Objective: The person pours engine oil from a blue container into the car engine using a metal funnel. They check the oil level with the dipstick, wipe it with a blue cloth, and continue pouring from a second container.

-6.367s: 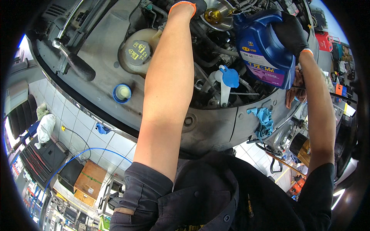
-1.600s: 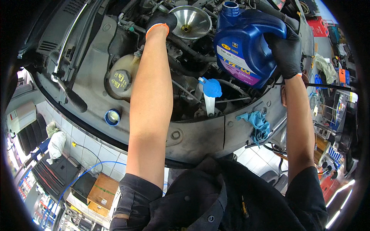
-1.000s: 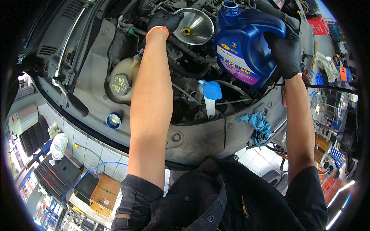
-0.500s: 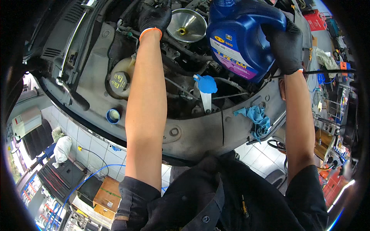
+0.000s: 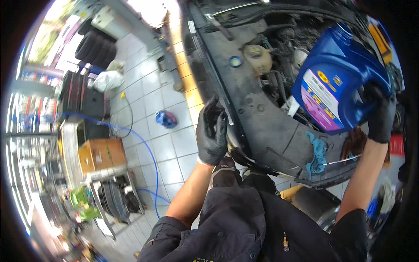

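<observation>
My right hand (image 5: 379,111), in a black glove, is closed round the handle of a large blue motor oil jug (image 5: 301,89). The jug leans over the engine bay, its uncapped neck (image 5: 343,32) pointing up and away from me. Off the car's front edge, my gloved left hand (image 5: 212,133) is held with loosely curved fingers and nothing in it. A blue cap (image 5: 235,61) lies upturned on the panel, close to the coolant reservoir (image 5: 258,59). Part of a pale round thing, possibly the metal funnel (image 5: 301,56), shows beside the jug.
A light blue rag (image 5: 317,153) lies on the front panel near a brown glove-like thing (image 5: 351,142). On the tiled floor stand a blue and purple container (image 5: 166,119) and a blue hose (image 5: 152,161). A wooden box (image 5: 102,155) and stacked tyres (image 5: 96,48) are at left.
My view has swung left. My left hand has come back from beside the funnel to the car's front edge. The jug, still in my right hand, now hides most of the funnel area.
</observation>
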The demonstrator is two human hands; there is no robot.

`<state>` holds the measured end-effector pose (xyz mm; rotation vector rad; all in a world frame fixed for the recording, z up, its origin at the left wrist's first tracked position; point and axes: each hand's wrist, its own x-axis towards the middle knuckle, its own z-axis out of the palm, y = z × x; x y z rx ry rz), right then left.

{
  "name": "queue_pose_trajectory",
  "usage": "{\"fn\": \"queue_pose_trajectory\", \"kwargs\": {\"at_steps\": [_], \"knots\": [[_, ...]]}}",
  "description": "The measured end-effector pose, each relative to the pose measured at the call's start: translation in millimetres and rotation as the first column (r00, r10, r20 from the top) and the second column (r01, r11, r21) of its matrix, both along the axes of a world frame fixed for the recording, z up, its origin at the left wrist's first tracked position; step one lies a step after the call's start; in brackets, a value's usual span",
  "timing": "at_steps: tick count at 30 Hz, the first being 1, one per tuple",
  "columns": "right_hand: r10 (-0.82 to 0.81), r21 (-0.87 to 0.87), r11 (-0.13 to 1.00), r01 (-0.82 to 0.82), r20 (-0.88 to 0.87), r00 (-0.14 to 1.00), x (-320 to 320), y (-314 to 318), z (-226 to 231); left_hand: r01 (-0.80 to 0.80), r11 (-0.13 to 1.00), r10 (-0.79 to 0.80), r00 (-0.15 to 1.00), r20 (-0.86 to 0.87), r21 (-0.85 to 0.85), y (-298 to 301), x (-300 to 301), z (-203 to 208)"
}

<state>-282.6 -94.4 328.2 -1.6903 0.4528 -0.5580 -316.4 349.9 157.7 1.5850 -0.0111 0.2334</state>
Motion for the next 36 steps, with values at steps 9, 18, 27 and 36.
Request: {"fn": "queue_pose_trajectory", "kwargs": {"at_steps": [9,18,27,36], "knots": [[0.469,0.171,0.87,-0.462,0.001,0.883,-26.8,198.1,37.1,-0.254,0.546,0.815,0.384,-0.435,0.798,337.5,-320.7,-186.6],[0.829,0.387,0.559,-0.734,-0.282,0.483,-40.1,506.4,-56.0,-0.171,0.613,0.78,-0.022,-0.625,0.772,509.5,-595.6,-287.5],[0.821,0.754,0.53,-0.388,-0.34,0.459,-42.7,634.8,-341.2,-0.485,0.573,0.56,-0.357,-0.748,0.66,531.4,-804.5,-288.7],[0.65,0.809,0.579,-0.097,-0.387,0.654,-1.4,686.8,-732.0,0.177,0.826,0.537,-0.539,-0.649,0.536,455.8,-804.0,-257.8]]}}
